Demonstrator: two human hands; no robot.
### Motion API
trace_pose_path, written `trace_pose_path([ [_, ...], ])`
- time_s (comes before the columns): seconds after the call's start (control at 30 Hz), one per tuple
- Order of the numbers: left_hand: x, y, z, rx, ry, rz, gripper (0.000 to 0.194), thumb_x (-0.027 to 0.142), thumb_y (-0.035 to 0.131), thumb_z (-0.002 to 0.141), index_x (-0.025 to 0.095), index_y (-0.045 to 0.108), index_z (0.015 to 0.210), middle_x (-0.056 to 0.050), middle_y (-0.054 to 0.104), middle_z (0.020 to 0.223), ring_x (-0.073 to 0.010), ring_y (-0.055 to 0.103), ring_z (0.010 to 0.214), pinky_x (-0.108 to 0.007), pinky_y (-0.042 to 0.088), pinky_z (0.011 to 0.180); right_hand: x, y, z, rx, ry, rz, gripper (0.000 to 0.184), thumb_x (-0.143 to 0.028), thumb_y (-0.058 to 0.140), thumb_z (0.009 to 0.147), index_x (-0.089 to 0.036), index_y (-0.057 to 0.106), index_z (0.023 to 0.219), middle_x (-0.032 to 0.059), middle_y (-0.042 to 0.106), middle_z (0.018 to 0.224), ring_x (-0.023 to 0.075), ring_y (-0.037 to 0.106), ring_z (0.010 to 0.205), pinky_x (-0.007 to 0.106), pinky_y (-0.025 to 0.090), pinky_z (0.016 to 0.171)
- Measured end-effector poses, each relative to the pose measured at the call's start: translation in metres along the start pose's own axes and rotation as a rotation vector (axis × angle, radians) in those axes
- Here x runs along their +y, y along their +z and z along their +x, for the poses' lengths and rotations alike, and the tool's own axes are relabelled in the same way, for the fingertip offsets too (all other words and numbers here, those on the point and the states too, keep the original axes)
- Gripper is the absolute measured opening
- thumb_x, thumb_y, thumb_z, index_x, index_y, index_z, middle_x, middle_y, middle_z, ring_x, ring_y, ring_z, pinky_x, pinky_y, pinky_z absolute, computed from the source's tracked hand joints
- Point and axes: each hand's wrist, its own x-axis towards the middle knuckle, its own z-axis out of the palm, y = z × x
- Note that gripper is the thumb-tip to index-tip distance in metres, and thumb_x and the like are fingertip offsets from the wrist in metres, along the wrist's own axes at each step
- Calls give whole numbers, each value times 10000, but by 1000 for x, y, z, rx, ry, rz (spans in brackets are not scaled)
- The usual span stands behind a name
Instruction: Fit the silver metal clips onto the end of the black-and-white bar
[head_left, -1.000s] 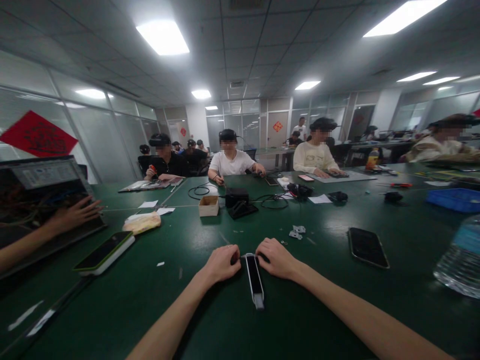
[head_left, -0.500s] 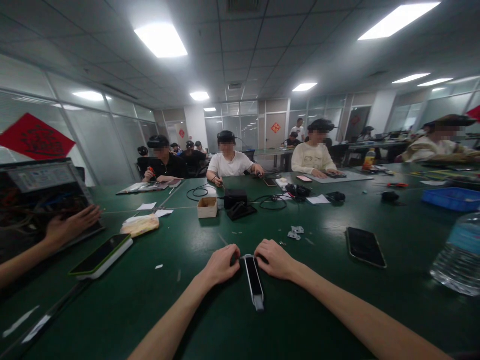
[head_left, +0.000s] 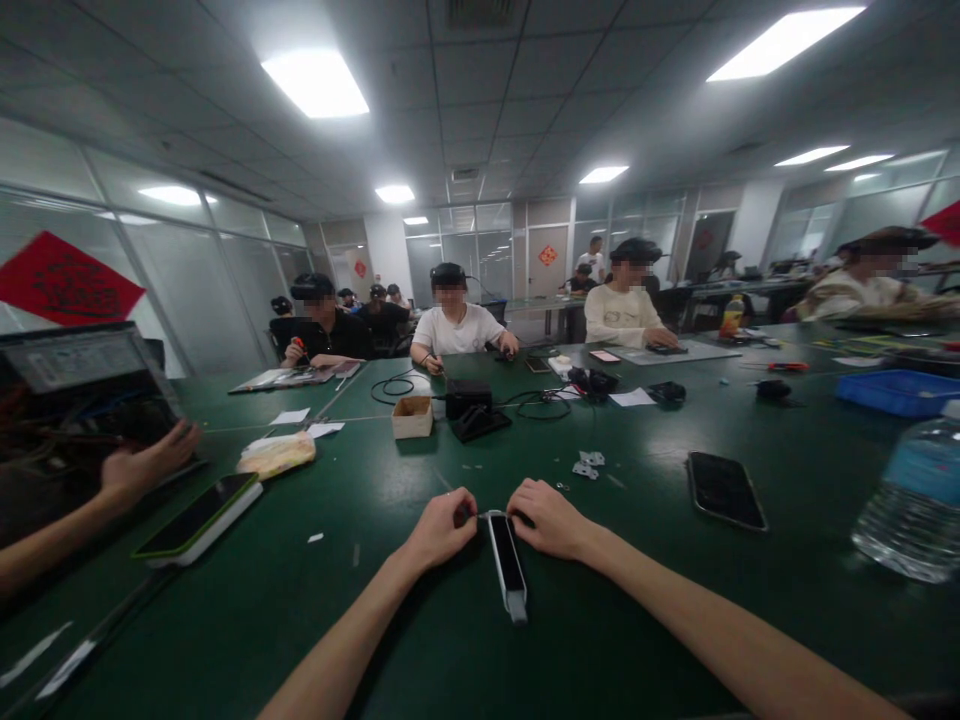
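Observation:
A slim white device with a long black face and a grey end piece lies on the green table, its grey end towards me. At its far left corner is my left hand, fingers curled together in a pinch. Something thin and small seems to show between those fingertips and the device, too small to name. My right hand is closed on the opposite side, its fingertips against or right beside the far right corner. What the right fingers hold, if anything, is hidden.
Beyond my hands lie small clear packets and a small open box. A black phone and a water bottle are on the right. To the left are a green-edged phone and a co-worker's hand at an open computer case.
The view has shifted slightly. My hands and the white device stay almost as they were. On the left, the co-worker's hand and the computer case have moved a little.

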Motion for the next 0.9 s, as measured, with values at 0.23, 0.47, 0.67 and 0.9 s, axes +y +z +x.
trace_pose_path([
  [0.23, 4, -7, 0, -9, -15, -43, 128, 193, 533, 756, 162, 645, 808, 2, 631, 731, -121, 552, 651, -209, 425, 623, -1, -3, 0, -2, 10, 23, 143, -153, 502, 836, -144, 638, 879, 57, 630, 863, 168, 514, 831, 283, 384, 730],
  [0.47, 7, -8, 0, -9, -87, -104, 160, 253, 551, 764, 158, 670, 814, -16, 665, 782, -135, 572, 681, -227, 446, 653, -1, -6, -2, -23, 27, 36, 140, -159, 502, 851, -144, 636, 889, 51, 625, 860, 162, 515, 815, 279, 392, 719],
  [0.67, -7, -3, 4, -34, -156, -249, 203, 303, 574, 774, 144, 676, 849, -28, 685, 829, -156, 613, 757, -250, 475, 712, 1, -4, -2, -3, 21, 40, 159, -166, 503, 851, -143, 650, 906, 59, 634, 878, 168, 518, 833, 288, 399, 731],
  [0.9, -3, -4, 2, -53, -142, -191, 215, 289, 539, 803, 167, 702, 873, -21, 705, 871, -161, 631, 803, -243, 474, 749, 1, -4, -2, 5, 36, 47, 168, -159, 501, 845, -141, 658, 902, 62, 643, 876, 169, 522, 831, 295, 402, 740],
])
